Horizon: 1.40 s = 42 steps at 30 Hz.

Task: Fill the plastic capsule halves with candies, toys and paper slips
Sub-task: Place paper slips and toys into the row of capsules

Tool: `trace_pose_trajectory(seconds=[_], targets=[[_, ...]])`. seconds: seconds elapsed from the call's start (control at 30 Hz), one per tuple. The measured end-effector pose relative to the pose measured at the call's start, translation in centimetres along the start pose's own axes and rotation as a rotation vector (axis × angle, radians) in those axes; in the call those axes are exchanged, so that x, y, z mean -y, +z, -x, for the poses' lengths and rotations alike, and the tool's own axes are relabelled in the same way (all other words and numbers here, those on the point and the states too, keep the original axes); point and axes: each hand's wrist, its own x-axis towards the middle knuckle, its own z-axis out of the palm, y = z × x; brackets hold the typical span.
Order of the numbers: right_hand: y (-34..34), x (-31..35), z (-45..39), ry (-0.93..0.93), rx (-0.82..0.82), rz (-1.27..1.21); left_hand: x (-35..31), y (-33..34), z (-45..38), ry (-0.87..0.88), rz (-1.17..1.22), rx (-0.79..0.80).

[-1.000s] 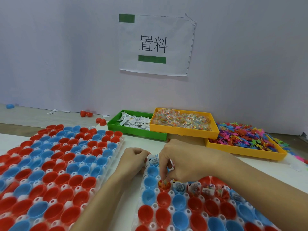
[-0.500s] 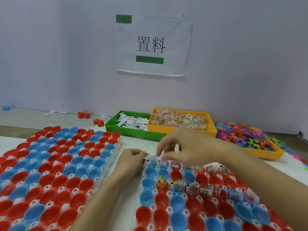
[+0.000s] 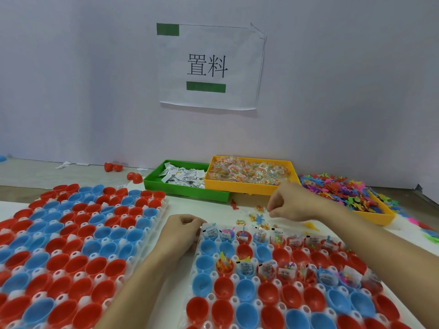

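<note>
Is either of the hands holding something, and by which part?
Left hand grips the capsule tray by its far left corner. Right hand has curled fingers; any hold cannot be told.

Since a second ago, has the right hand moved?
Yes. The right hand has left the capsule tray and gone back toward the candy bin, now over the loose toys on the table between them.
</note>
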Motion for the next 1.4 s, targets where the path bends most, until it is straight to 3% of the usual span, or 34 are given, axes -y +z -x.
trace_pose_trajectory(seconds=[0.3, 0.53, 0.73, 0.97, 1.17, 1.4], targets=[[1.0, -0.5, -0.4, 0.042, 0.126, 0.070, 0.2, 0.0, -0.2, 0.006, -0.046, -0.022], [0.9, -0.7, -0.3, 0.013, 0.048, 0.119, 0.1, 0.0, -0.1, 0.006, -0.048, -0.017], [1.5, 0.8, -1.3, -0.122, -0.068, -0.007, 0.0, 0.0, 0.1, 0.003, -0.056, -0.027], [1.8, 1.4, -1.4, -0.125, 0.133, -0.034, 0.0, 0.1, 0.0, 0.004, -0.060, -0.040], [2.2, 0.7, -1.5, -0.116, 0.044, 0.062, 0.0, 0.0, -0.2, 0.007, -0.055, -0.035], [2.6, 0.3, -2.1, -0.262, 0.140, 0.015, 0.1, 0.2, -0.2, 0.012, -0.062, -0.062]])
